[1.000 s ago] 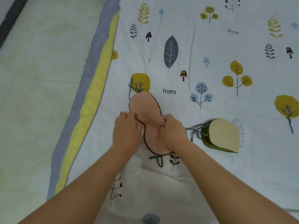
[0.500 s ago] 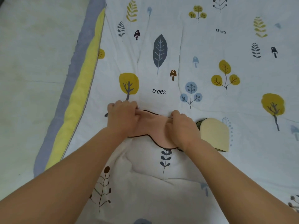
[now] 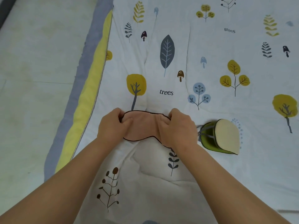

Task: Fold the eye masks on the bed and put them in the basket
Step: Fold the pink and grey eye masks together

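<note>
A pink eye mask (image 3: 143, 126) with a dark edge lies crosswise on the printed quilt (image 3: 178, 50). My left hand (image 3: 111, 126) grips its left end. My right hand (image 3: 178, 128) grips its right end and hides that end. To the right, apart from my hands, lies a folded green eye mask (image 3: 224, 136) with a cream face up and a grey strap around it. No basket is in view.
The quilt's yellow and grey border (image 3: 90, 88) runs diagonally on the left, with pale floor (image 3: 35, 70) beyond it. The quilt is puffy and creased in front of my hands.
The pink mask lay lengthwise away from me a second ago; both hands have turned it crosswise and now hold it by its two ends.
</note>
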`<state>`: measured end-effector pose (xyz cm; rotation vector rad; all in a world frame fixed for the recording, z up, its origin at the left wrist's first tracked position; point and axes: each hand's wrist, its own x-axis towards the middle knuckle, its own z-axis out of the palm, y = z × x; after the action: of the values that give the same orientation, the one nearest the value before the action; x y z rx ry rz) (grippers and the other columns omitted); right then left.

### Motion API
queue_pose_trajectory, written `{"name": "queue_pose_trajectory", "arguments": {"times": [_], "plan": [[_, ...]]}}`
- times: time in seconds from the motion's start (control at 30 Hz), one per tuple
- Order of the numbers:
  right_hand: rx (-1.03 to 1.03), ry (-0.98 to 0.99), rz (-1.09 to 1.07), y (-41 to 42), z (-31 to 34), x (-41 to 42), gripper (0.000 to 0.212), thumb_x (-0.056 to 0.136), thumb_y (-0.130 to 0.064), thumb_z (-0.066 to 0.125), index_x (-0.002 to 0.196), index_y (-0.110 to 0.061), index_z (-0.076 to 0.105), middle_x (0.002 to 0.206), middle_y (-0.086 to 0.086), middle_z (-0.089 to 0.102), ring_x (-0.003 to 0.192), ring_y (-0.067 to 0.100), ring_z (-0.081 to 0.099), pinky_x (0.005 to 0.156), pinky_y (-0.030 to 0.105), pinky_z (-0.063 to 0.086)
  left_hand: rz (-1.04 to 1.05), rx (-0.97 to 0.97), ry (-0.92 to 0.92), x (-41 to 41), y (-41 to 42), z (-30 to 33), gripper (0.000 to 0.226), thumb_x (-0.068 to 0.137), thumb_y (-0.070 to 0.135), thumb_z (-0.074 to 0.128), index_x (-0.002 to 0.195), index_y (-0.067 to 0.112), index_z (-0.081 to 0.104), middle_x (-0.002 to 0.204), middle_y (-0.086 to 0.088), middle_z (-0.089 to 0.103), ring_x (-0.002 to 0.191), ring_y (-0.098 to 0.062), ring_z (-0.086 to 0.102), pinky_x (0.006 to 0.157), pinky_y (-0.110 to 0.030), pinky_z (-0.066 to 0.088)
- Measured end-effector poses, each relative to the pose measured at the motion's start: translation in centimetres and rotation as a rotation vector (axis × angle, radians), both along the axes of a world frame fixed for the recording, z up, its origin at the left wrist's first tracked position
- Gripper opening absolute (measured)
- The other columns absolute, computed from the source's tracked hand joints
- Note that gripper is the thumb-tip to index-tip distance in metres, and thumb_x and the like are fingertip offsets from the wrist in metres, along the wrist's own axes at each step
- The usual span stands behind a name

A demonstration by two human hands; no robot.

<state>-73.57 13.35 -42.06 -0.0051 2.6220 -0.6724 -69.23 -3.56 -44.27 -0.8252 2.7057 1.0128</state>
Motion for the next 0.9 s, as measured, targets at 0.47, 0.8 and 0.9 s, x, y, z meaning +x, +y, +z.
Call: {"name": "queue_pose_trajectory", "arguments": {"times": [0.47,0.8,0.9], "plan": [[-0.581,-0.222,-0.135,-3.2,-0.7,2.0,0.043,0.083,0.007,0.038,0.115,-0.013,0.059,0.114,0.008,0.066,0.107,0.019,0.057,0.088,0.025,0.043,0.086,0.369,-0.104,1.1,0.5,0.9,0.039,0.078,0.008,0.064,0.115,0.008,0.051,0.103,-0.01,0.062,0.093,-0.026,0.06,0.082,-0.039,0.052],[-0.512,-0.149,-0.392,-0.5,-2.9,0.4,0.015,0.088,-0.014,0.053,0.099,-0.019,0.045,0.077,-0.013,0.048,0.07,0.007,0.049,0.054,0.016,0.035,0.178,0.472,-0.108,0.4,1.6,0.4,0.024,0.089,0.008,0.043,0.1,0.009,0.064,0.081,-0.011,0.066,0.068,-0.022,0.063,0.067,-0.036,0.054],[-0.4,-0.081,-0.386,0.2,-3.3,0.3,0.019,0.089,-0.017,0.052,0.103,-0.014,0.04,0.074,-0.008,0.048,0.072,0.016,0.05,0.06,0.028,0.041,0.361,0.136,0.039,0.6,1.1,0.2,0.018,0.089,0.008,0.042,0.093,0.012,0.06,0.088,-0.009,0.067,0.081,-0.025,0.062,0.07,-0.03,0.045]]}}
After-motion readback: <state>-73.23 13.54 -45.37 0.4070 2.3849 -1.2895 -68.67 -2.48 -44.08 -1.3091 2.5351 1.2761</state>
